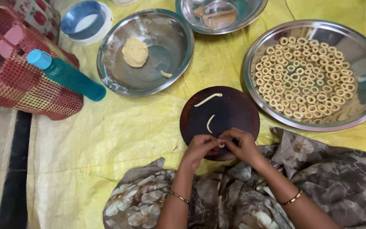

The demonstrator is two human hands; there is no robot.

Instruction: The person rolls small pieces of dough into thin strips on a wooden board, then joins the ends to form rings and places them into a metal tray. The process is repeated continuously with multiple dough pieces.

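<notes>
Pinching a small piece of dough (221,144) between the fingertips of both hands, the person works over the near edge of a round dark board (234,114). Left hand (201,146): fingers curled in, thumb and forefinger closed on the left end of the piece. Right hand (243,145): likewise closed on the right end, so that the two hands touch at the fingertips. The piece is mostly hidden by the fingers; its exact shape cannot be told.

On the board, beyond the hands: a long thin dough strip (208,99) lying aslant near the far edge, and a shorter curved strip (209,123) near the middle, apart from each other and from the hands.

To the right of the board: a large steel tray (361,55) holding many small dough rings (303,76), laid close together in a single layer. Beyond the board: a shallow steel plate (115,72) bearing a flattened lump of dough (135,51) and a small scrap (166,74); a steel bowl (250,12) stands further off.

At left: a teal bottle (70,76) with a lighter blue cap, leaning on a red woven basket (18,85), and a blue and white lid (85,21). All rests on a yellow sheet (106,140). Each wrist bears a thin bangle; patterned cloth covers the lap.
</notes>
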